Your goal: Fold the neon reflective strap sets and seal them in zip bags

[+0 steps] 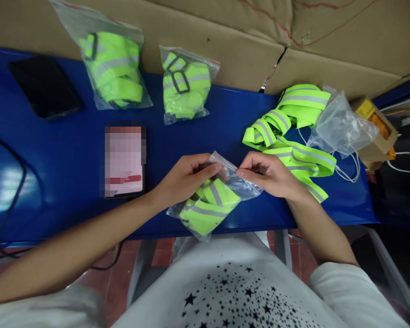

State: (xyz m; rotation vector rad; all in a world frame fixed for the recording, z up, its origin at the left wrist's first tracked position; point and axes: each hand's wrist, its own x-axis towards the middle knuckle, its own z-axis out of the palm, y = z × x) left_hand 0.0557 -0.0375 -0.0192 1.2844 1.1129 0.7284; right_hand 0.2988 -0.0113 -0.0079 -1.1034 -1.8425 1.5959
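Between my hands is a clear zip bag [249, 189] with a folded neon-yellow reflective strap [208, 212] inside, close to the table's front edge. My left hand [191, 175] pinches the bag's top edge near its left end. Farther right along the same edge, the thumb and fingers of my right hand [268, 173] are closed on the zip seal. Just beyond my right hand lie loose neon-yellow reflective straps [302, 107], some rolled and some spread out. The right wrist hides part of them.
Two filled zip bags [114, 68] lean at the back against cardboard boxes [205, 38]. A dark phone [44, 86] and a lit phone [125, 159] lie on the blue table [78, 146]. Clear plastic bags [343, 123], white cord and an open carton [377, 136] are at right.
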